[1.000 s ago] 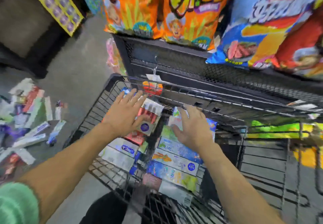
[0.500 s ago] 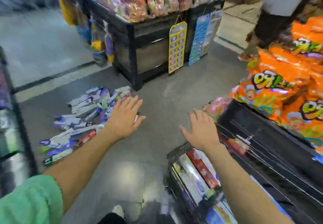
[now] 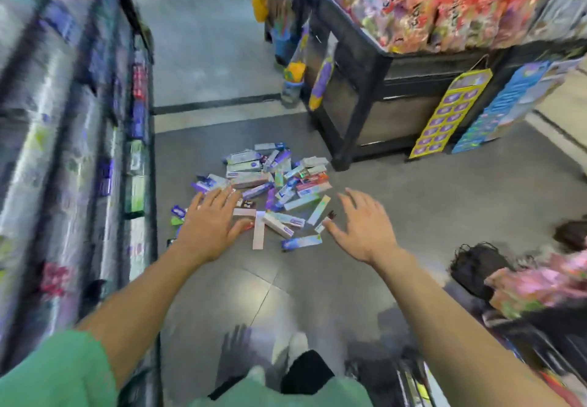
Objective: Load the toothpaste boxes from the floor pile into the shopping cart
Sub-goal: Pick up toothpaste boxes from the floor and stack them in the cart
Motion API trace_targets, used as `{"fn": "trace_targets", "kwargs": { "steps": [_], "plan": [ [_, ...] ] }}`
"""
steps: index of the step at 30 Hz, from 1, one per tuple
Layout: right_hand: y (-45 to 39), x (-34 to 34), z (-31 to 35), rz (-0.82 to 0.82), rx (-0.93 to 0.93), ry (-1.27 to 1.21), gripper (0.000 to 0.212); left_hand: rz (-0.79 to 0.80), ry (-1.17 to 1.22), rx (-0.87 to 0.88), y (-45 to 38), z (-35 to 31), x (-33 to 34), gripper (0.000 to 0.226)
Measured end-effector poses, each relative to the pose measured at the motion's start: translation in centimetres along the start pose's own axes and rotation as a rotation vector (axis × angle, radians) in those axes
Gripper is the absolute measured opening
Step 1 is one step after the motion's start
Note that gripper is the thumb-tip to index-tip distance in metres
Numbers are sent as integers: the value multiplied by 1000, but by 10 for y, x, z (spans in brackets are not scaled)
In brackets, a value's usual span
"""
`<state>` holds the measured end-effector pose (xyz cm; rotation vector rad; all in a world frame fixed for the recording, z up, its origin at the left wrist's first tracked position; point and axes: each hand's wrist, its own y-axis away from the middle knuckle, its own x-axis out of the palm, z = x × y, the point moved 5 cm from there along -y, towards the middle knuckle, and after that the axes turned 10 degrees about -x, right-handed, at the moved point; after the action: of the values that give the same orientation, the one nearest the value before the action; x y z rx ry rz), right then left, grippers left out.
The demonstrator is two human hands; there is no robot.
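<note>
The grey tiled floor (image 3: 413,203) fills the aisle between a blurred shelf (image 3: 63,152) and a black display stand (image 3: 359,89). The pile of colourful toothpaste boxes (image 3: 270,184) lies on this floor. The left hand (image 3: 209,225) and right hand (image 3: 365,228) are stretched toward the pile, fingers spread wide, holding nothing.

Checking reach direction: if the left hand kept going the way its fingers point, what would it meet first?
Probably the scattered pile of toothpaste boxes on the grey floor: the open left hand points forward and down at its near-left edge. Depth is unclear.
</note>
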<state>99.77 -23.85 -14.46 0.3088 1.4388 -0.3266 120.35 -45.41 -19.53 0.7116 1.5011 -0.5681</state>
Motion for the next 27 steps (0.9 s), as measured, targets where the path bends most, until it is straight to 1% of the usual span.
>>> {"fn": "trace_targets", "kwargs": {
  "steps": [3, 6, 8, 11, 14, 16, 19, 23, 25, 27],
  "plan": [
    [-36, 21, -5, 82, -35, 4, 78, 34, -5, -54, -17, 16, 13, 92],
    [-72, 42, -23, 119, -47, -9, 92, 74, -19, -106, -48, 21, 24, 92],
    [-97, 58, -39, 158, -44, -27, 96, 109, -47, -119, -74, 18, 34, 94],
    [-134, 77, -66, 213, -30, -67, 85, 145, -56, -117, -120, 1, 44, 99],
    [-165, 91, -98, 234, -40, -76, 75, 172, -18, -106, -169, -22, 51, 101],
    [-184, 99, -120, 247, -29, -79, 73, 167, -12, -89, -202, -35, 58, 95],
    [-208, 114, -146, 270, -16, -101, 75, 184, -30, -63, -242, -50, 73, 75],
    [-234, 146, -169, 337, 34, -135, 84, 213, -41, -4, -287, -63, 98, 71],
    [-245, 168, -177, 355, 38, -157, 79, 239, -55, 25, -308, -65, 116, 72],
    [-257, 195, -183, 329, 35, -179, 71, 266, -69, 46, -328, -66, 139, 71]
  ]
}}
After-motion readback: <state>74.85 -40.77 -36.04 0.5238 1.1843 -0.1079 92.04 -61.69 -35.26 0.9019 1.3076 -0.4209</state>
